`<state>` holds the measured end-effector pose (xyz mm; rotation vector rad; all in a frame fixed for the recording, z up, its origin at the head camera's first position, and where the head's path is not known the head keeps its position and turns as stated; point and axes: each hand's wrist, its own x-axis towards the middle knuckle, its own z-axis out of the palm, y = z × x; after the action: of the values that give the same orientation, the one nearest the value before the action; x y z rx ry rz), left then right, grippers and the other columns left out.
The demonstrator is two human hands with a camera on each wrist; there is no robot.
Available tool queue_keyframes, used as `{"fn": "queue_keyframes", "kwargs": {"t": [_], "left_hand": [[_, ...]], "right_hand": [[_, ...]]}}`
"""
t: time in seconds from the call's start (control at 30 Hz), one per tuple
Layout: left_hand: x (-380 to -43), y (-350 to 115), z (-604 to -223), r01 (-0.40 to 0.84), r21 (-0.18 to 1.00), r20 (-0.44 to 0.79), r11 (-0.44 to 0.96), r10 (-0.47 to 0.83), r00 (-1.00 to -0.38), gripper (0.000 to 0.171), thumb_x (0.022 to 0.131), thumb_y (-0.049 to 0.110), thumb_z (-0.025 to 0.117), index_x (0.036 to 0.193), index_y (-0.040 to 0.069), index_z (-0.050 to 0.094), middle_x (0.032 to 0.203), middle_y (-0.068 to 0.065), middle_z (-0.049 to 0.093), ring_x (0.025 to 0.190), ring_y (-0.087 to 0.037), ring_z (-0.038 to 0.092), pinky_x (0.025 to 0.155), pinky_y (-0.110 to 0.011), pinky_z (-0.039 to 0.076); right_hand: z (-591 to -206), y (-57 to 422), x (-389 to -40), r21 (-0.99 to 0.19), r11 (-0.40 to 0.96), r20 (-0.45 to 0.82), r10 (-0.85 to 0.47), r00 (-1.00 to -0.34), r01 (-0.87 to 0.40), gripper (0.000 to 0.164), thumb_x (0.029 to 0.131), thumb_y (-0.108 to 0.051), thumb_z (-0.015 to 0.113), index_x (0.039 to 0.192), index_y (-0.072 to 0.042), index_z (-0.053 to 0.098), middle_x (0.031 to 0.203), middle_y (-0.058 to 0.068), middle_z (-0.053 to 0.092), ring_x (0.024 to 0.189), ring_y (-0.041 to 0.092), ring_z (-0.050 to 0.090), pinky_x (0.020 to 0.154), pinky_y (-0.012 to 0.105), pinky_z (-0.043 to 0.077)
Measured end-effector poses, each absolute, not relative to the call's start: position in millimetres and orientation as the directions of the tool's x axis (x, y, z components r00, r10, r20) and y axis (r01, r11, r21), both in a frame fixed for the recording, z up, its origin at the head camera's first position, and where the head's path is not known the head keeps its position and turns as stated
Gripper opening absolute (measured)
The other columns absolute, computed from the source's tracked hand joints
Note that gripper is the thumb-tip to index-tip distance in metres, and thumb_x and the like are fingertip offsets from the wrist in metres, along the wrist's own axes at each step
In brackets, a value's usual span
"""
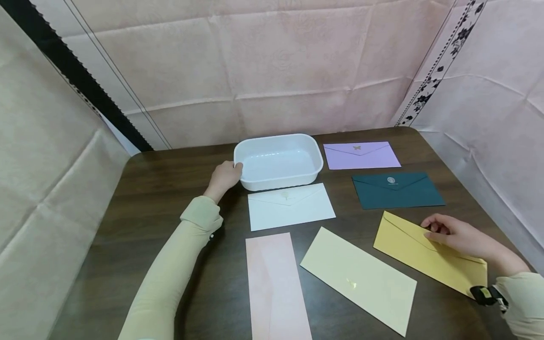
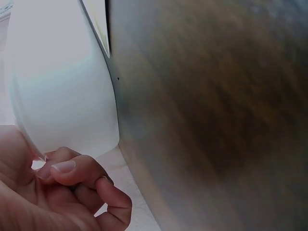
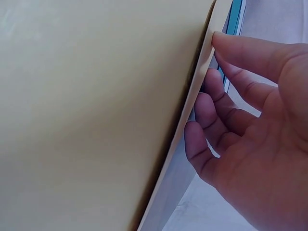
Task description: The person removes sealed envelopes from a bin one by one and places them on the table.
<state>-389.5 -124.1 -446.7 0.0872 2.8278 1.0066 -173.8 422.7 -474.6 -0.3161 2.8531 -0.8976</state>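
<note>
A white plastic basin (image 1: 278,183) stands at the back of the table. My left hand (image 1: 225,178) grips its left rim, the thumb over the edge; in the left wrist view the fingers (image 2: 72,168) curl against the basin's end. On the right, my right hand (image 1: 461,238) pinches the far long edge of a yellow envelope (image 1: 408,245). The right wrist view has the thumb (image 3: 255,55) on that edge and the other fingers curled behind it. Whether the envelope is raised off the table I cannot tell.
Around the basin lie more envelopes on the wooden table (image 1: 140,226): purple (image 1: 361,158), dark teal (image 1: 382,193), white (image 1: 293,208), pale pink (image 1: 274,288) and cream (image 1: 361,283). Cloth (image 1: 289,71) hangs behind and along both sides.
</note>
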Motion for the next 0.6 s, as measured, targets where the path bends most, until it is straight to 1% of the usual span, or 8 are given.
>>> {"fn": "queue_keyframes", "kwargs": {"t": [0.2, 0.33, 0.47, 0.6], "left_hand": [[-389.6, -123.1, -443.7, -0.010, 0.620, -0.122, 0.784, 0.084, -0.989, 0.048, 0.106, 0.032, 0.031, 0.100, -0.001, 0.066, 0.074, -0.011, 0.051, 0.066, -0.023, 0.047, 0.060, -0.032, 0.039], [-391.2, -122.2, -443.7, -0.003, 0.597, -0.119, 0.802, 0.084, -0.989, 0.048, 0.106, 0.030, 0.033, 0.097, -0.002, 0.067, 0.074, -0.010, 0.051, 0.065, -0.023, 0.048, 0.060, -0.031, 0.039], [-393.9, -120.9, -444.3, -0.003, 0.577, -0.117, 0.817, 0.079, -0.990, 0.048, 0.107, 0.030, 0.034, 0.099, -0.003, 0.068, 0.073, -0.010, 0.052, 0.065, -0.023, 0.048, 0.058, -0.030, 0.039], [-396.4, -120.2, -444.5, 0.000, 0.582, -0.105, 0.813, 0.075, -0.992, 0.048, 0.106, 0.030, 0.034, 0.100, -0.003, 0.068, 0.073, -0.010, 0.053, 0.066, -0.023, 0.049, 0.058, -0.030, 0.039]], "right_hand": [[-475.3, 420.2, -173.9, -0.573, 0.804, -0.066, -0.237, -0.969, -0.158, 0.012, 0.097, -0.001, 0.064, 0.107, 0.003, 0.060, 0.089, 0.003, 0.048, 0.074, 0.008, 0.041, 0.059, 0.025, 0.035], [-474.9, 419.3, -173.1, -0.581, 0.800, -0.074, -0.233, -0.970, -0.148, 0.012, 0.097, -0.002, 0.064, 0.108, 0.003, 0.060, 0.088, 0.003, 0.048, 0.074, 0.008, 0.041, 0.059, 0.025, 0.035], [-474.0, 419.4, -172.0, -0.579, 0.803, -0.083, -0.225, -0.971, -0.137, 0.013, 0.098, -0.004, 0.064, 0.108, 0.002, 0.060, 0.088, 0.003, 0.048, 0.074, 0.008, 0.042, 0.059, 0.025, 0.036], [-472.7, 419.9, -171.9, -0.582, 0.802, -0.085, -0.224, -0.971, -0.134, 0.013, 0.098, -0.005, 0.064, 0.108, 0.002, 0.060, 0.088, 0.004, 0.048, 0.074, 0.008, 0.043, 0.059, 0.025, 0.037]]}}
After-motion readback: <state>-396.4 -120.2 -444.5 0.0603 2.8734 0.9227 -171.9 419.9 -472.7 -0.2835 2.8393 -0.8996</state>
